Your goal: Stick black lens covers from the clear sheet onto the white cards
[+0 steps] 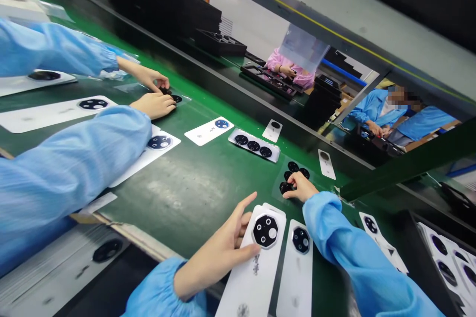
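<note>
At the bottom centre of the frame, the left hand (223,251) grasps a white panel (253,282) between thumb and fingers. Right of centre, the right hand (303,187) pinches 1 black piece (284,188) at the counter (178,218). Better, I think, to touch only the edge of this piece.

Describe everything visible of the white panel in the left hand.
The white panel looks flat, smooth and stiff, material unclear, its near end out of frame. Near its far end sits a black octagonal piece with a pale rim, small rings and a white circle; dark marks lie below. The left hand holds it, thumb on its face.
</note>
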The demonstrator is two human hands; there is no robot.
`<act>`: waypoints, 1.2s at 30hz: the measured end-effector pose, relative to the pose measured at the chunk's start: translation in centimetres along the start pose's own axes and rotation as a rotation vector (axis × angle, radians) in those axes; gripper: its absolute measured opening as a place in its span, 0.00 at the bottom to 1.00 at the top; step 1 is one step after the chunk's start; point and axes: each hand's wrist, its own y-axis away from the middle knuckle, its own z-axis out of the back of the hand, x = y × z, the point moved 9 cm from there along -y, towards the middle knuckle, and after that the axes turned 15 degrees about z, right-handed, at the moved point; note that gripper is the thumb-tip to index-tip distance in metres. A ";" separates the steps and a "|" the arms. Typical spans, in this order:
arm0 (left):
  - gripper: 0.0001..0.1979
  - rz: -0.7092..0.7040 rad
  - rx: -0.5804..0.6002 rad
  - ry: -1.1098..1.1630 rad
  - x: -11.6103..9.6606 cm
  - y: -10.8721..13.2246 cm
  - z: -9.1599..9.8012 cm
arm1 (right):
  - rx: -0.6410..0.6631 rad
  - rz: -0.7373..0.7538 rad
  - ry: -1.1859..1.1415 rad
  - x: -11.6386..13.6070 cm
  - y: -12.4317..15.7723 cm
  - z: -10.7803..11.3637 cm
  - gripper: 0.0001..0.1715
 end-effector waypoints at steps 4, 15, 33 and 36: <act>0.45 0.003 -0.026 0.006 -0.2 0.0 -0.1 | 0.005 0.004 -0.004 -0.2 -0.2 -0.1 0.12; 0.41 0.013 -0.047 0.043 0.1 -0.4 0.4 | -0.173 0.099 0.007 3.1 3.2 0.7 0.21; 0.37 0.038 -0.004 0.089 0.3 -0.7 0.1 | -0.246 0.159 -0.105 4.7 6.0 5.1 0.21; 0.36 0.042 0.020 0.102 0.6 -1.1 -0.1 | -0.298 0.138 -0.133 6.1 8.7 6.3 0.22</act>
